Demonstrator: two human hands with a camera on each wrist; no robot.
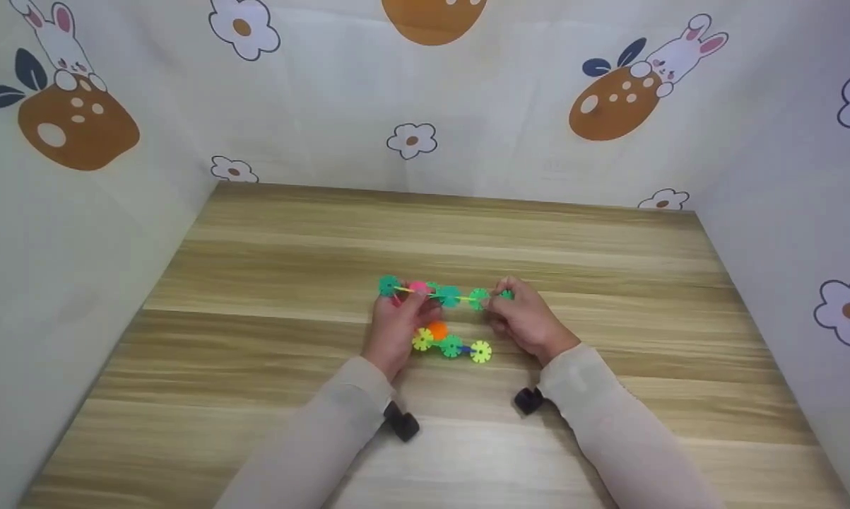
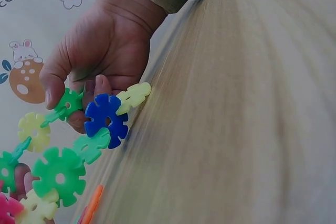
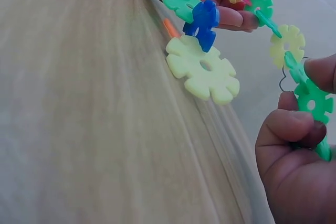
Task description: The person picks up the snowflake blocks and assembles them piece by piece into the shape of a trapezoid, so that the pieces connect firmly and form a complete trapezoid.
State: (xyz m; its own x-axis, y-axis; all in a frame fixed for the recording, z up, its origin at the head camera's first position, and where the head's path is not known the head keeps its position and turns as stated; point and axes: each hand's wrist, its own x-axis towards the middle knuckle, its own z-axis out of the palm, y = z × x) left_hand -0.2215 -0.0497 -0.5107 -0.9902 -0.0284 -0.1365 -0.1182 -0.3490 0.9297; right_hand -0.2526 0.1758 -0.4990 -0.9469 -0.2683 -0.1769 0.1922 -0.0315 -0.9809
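A chain of linked notched plastic snowflake discs runs between both hands above the table. My left hand (image 1: 394, 325) pinches its left part, near a pink disc (image 1: 418, 286) and a teal disc (image 1: 388, 285). My right hand (image 1: 530, 318) pinches green discs (image 3: 314, 103) at the other end, thumb against fingers. Pale yellow and green discs span the stretch between. A second branch hangs nearer the body: an orange disc (image 1: 437, 330), a green disc (image 2: 59, 177), a blue disc (image 2: 106, 118) and a pale yellow end disc (image 3: 203, 69). Fingers partly hide the left joints.
The wood-grain table (image 1: 290, 283) spreads around the hands. Pale cloth walls (image 1: 326, 106) printed with rabbits and flowers stand at the back and sides. A small black camera (image 1: 402, 423) sits on the left wrist, another black camera (image 1: 528, 401) on the right.
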